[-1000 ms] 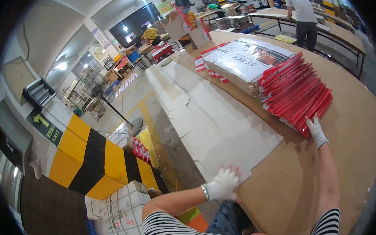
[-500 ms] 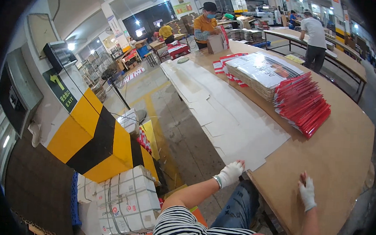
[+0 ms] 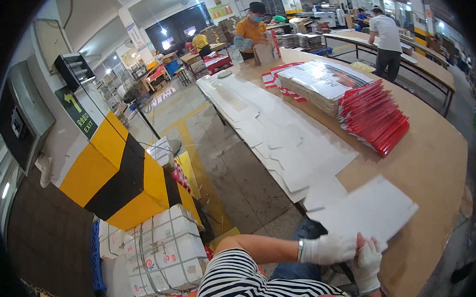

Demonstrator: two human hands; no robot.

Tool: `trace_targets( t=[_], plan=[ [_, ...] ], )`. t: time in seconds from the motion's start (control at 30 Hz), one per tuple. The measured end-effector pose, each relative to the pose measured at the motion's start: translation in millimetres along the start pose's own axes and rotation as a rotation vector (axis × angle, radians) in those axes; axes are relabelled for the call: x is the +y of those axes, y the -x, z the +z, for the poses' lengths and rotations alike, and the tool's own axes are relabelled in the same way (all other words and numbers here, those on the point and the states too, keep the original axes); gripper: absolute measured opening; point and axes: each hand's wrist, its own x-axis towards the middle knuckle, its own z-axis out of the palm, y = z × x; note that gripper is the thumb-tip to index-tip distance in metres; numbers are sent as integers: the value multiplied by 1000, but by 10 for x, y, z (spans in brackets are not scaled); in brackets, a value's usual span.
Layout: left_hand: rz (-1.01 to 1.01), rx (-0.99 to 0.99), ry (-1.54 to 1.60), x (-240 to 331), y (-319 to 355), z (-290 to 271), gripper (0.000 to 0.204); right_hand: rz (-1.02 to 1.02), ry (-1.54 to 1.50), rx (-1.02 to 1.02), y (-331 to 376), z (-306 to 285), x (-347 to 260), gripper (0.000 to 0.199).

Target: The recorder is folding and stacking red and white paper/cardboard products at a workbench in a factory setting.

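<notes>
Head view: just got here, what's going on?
A person in white gloves has the left hand and right hand close together at the near edge of a white sheet on a brown table; the exact grip is unclear. Overlapping white sheets lie along the table's left edge. Farther up sits a red-and-white printed stack, touched by neither hand. Beyond it, a co-worker handles a board piece.

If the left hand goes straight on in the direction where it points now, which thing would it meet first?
Most likely the gloved right hand. The left hand points across toward it, and they look very close, though depth and contact are unclear.
</notes>
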Motion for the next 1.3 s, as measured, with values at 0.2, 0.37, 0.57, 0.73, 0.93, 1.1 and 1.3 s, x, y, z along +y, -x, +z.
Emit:
trace_targets(
  t=[0.2, 0.37, 0.57, 0.73, 0.93, 1.1, 1.3],
  plan=[
    [-288, -181, -71, -238, 56, 94, 72, 385, -198, 222, 872, -326, 315, 18],
    [-241, -338, -95, -742, 165, 617, 43, 766, -652, 196, 1884, -647, 626, 18],
    [-76, -225, 347, -833, 64, 992, 38, 866, -634, 312, 2521, -581, 671, 22],
    [-571, -19, 327, -571, -273, 1222, 43, 972, -293, 407, 2768, -478, 565, 27],
    [-118, -114, 275, -277, -235, 1378, 43, 1000, -15, 446, 2917, -188, 712, 33],
    [-321, -76, 539, -5, -468, 1711, 39, 1405, -105, 322, 2307, -389, 830, 75],
    [-285, -138, 138, 176, -593, 2112, 48, 1558, -61, 532, 2316, -312, 601, 72]
  ],
)
